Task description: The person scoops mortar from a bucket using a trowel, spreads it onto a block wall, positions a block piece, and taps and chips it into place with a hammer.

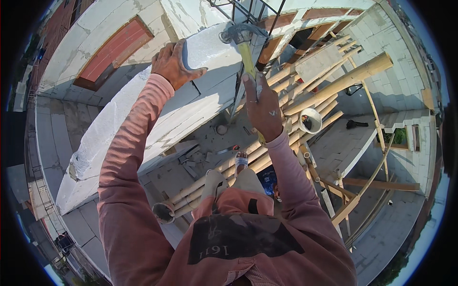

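Observation:
My left hand (pixel 174 66) lies on the top edge of a white block wall (pixel 210 45), fingers spread and thumb stretched out to the right. It holds nothing. My right hand (pixel 263 106) is wrapped round the yellow handle of a hammer (pixel 246 56). The hammer's dark, dust-smeared head is at the wall's far right end, close to upright dark steel bars (pixel 233 12). Whether the head touches the block cannot be made out. The top of the wall is rough and pale, and it runs from the hammer down to the lower left.
Beneath me, a scaffold of bamboo poles (pixel 362 69) bears my feet. A white bucket (pixel 318 116) with things inside stands on it at right; another bucket (pixel 163 213) is at lower left. Far below lies a grey floor (pixel 205 136) with scraps. Block walls with reddish window panels (pixel 114 52) surround this.

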`<state>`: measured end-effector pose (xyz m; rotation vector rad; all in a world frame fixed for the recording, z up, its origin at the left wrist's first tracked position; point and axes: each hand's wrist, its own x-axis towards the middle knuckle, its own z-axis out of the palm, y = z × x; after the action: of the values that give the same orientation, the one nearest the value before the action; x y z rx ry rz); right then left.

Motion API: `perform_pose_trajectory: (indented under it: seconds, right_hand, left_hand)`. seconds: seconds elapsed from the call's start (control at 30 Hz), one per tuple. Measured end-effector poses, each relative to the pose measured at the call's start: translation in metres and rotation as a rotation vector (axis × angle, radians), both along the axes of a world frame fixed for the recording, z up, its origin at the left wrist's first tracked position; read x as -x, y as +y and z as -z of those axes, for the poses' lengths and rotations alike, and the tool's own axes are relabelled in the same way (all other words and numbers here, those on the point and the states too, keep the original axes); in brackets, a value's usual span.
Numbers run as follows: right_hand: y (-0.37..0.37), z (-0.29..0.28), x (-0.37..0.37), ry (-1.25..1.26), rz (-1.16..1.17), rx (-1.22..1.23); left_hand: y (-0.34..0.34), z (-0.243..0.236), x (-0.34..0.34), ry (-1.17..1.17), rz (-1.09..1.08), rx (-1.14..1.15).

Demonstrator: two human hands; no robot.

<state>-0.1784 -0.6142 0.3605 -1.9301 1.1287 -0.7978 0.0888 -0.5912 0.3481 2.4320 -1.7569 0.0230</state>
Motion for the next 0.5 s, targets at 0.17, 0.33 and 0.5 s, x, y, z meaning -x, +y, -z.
perform_pose_trajectory:
  seconds: [0.17, 0.33, 0.5]
  right_hand:
    - [-0.008, 0.019, 0.003, 0.161, 0.005, 0.059]
    - [-0.019, 0.006, 0.015, 0.065, -0.038, -0.005]
    - [-0.001, -0.038, 0.015, -0.246, 0.055, -0.121]
  left_hand:
    - [-0.005, -0.004, 0.003, -0.017, -0.003, -0.026]
    - [-0.006, -0.002, 0.006, -0.029, -0.021, -0.040]
    - [-0.003, 0.000, -0.002, -0.037, -0.028, -0.050]
